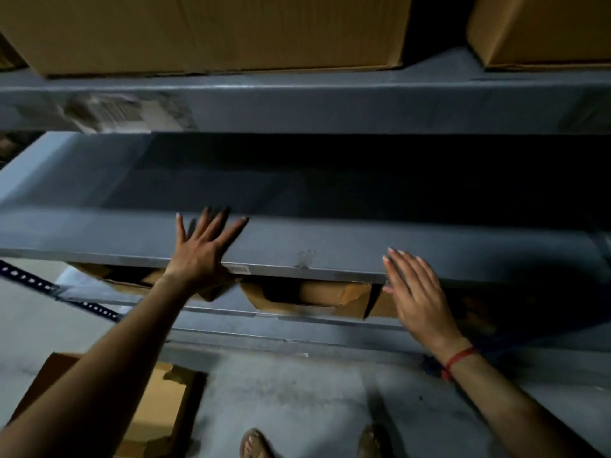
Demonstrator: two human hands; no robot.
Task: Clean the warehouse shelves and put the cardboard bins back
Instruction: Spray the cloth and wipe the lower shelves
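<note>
A grey metal shelf [330, 193] runs across the middle of the view, its surface bare and dark toward the back. My left hand [201, 249] lies flat on its front edge with fingers spread. My right hand [420, 292], fingers straight and together, hovers at the front lip of the same shelf, a red thread on its wrist. Open cardboard bins [310, 294] sit on the shelf below, partly hidden by the lip. Another cardboard bin [148, 418] stands on the floor at the lower left.
Large cardboard boxes [205, 31] [542, 28] rest on the upper shelf [330, 104], which carries a label sticker at the left. A blue perforated upright [29, 279] slants at the left. My sandalled feet [254, 444] stand on the grey concrete floor.
</note>
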